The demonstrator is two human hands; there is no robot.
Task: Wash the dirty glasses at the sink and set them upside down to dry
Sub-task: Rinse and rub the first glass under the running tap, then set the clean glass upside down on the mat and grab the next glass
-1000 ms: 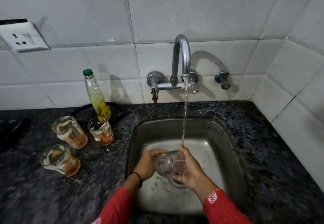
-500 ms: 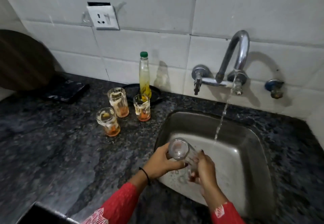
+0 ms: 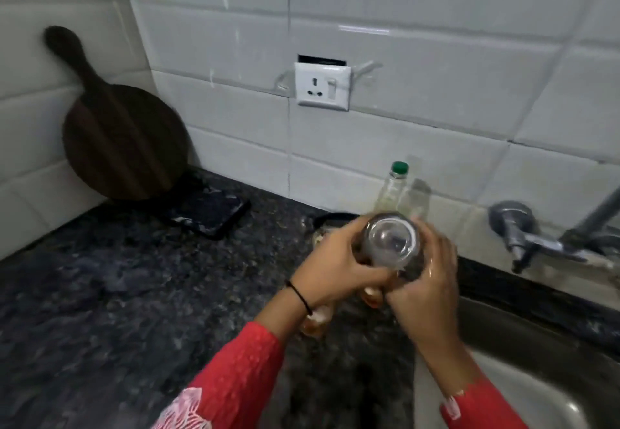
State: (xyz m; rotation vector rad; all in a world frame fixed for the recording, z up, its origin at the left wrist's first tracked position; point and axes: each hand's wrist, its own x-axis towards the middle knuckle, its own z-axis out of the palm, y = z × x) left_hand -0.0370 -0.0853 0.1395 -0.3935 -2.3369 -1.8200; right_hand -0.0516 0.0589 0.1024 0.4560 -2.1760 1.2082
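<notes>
**While held beside the sink: tumbler in a two-handed grip**

Shown tilted: clear glass tumbler (image 3: 391, 244), thick round base turned toward the camera, mouth pointing away and down. Held in the air above the dark speckled stone counter (image 3: 134, 294), just left of the stainless-steel sink (image 3: 553, 391) and in front of the clear plastic bottle with green cap (image 3: 394, 187).

Left hand (image 3: 335, 271) wrapped round the tumbler's left side, fingers curled over the wall, thumb along the lower edge; thin black band (image 3: 300, 297) on that wrist. Right hand (image 3: 426, 291) closed round the right side, skin wet and shining, fingertips blurred. Both forearms in red patterned sleeves (image 3: 235, 371).

Partly hidden beneath the hands: dirty glasses with orange residue (image 3: 372, 296), standing on the counter; number not clear.

Chrome wall tap (image 3: 523, 237) at the right edge, above the sink. Further left on the counter, flat black rectangular object (image 3: 214, 214); behind it, round dark wooden board with handle (image 3: 124, 140), leaning upright in the corner against the white tiled wall (image 3: 436, 110). White socket with switch (image 3: 322, 86) set into the tiles above the counter.
</notes>
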